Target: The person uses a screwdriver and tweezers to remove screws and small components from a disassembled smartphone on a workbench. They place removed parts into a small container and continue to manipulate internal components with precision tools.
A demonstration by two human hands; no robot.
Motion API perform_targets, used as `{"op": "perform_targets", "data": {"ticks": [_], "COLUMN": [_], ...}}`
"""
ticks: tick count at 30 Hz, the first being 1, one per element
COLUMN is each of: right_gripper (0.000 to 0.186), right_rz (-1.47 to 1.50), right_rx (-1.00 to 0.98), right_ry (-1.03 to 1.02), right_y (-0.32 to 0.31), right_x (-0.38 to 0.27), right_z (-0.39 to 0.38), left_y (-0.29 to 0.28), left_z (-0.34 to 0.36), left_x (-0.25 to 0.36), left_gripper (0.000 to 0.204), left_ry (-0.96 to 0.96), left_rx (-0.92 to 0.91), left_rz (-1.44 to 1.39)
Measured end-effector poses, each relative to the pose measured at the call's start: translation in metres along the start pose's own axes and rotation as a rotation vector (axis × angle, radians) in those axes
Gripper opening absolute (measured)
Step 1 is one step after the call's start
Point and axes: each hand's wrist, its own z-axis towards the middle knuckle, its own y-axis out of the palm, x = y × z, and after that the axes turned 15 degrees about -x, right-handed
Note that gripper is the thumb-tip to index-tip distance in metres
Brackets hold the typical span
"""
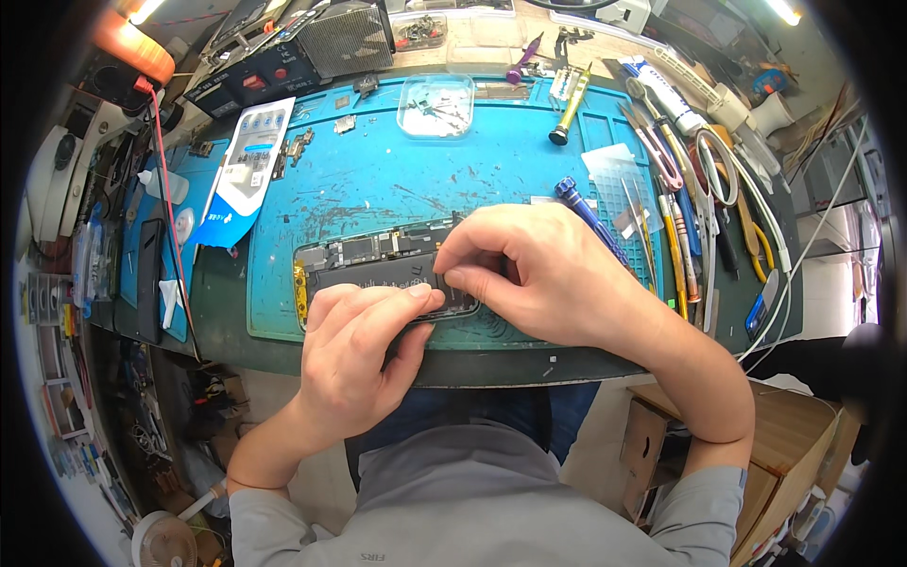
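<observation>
Opened dark rectangular smartphone body (pixel 331 257) lies flat at seven o'clock on the worn blue repair mat (pixel 368 184), measured from the mat's centre with twelve o'clock away from the person. A yellow strip (pixel 301 288) lines its nine o'clock end.

Opening up appears done: the flat black battery (pixel 354 277) and the grey metal-shielded circuitry (pixel 364 248) along the twelve o'clock side lie bare. The battery sits in the shell, so closing the phone looks like work yet to be done. How much inner work remains cannot be told, since the hands hide part of the three o'clock end.

The left hand (pixel 354 354) is half curled over the phone's six o'clock edge, fingertips at the battery. The right hand (pixel 539 274) comes in from three o'clock, thumb and index finger drawn close together over the phone; whether they grip something tiny cannot be seen.

At twelve o'clock on the mat stands a clear square plastic tub (pixel 402 126) with small white and dark pieces scattered inside. Beyond it, also around twelve, a clear plastic box (pixel 422 46) holds a jumble of small dark and reddish parts. Beside that, a low translucent box (pixel 482 62) has contents too indistinct to name. Between nine and ten lies a white rectangular packet (pixel 253 156) with a blue end, small dark and pale pieces resting on it.
</observation>
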Motion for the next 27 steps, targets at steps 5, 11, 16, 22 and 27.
{"op": "perform_targets", "data": {"ticks": [5, 11, 16, 22, 27], "right_gripper": [0.008, 0.007, 0.008, 0.009, 0.009], "right_rz": [-0.016, -0.073, -0.105, -0.103, -0.091], "right_rx": [-0.02, -0.017, 0.021, 0.027, 0.03], "right_ry": [0.015, 0.013, -0.019, -0.02, -0.031], "right_y": [-0.0013, 0.0018, 0.0046, 0.0047, 0.005], "right_x": [-0.002, -0.0041, 0.0001, 0.0015, 0.0027], "right_z": [-0.0013, -0.0036, -0.004, -0.0036, -0.0022], "left_y": [0.0023, 0.0036, 0.0055, 0.0055, 0.0042], "left_z": [-0.0005, 0.0012, 0.0016, 0.0028, 0.0012], "left_x": [0.0, 0.003, 0.004, 0.0037, 0.0038], "left_gripper": [0.048, 0.044, 0.041, 0.042, 0.043], "left_ry": [0.023, 0.022, 0.012, 0.017, 0.005], "left_rx": [0.004, 0.015, 0.033, 0.03, 0.007], "left_rz": [0.062, 0.132, 0.149, 0.151, 0.15]}}
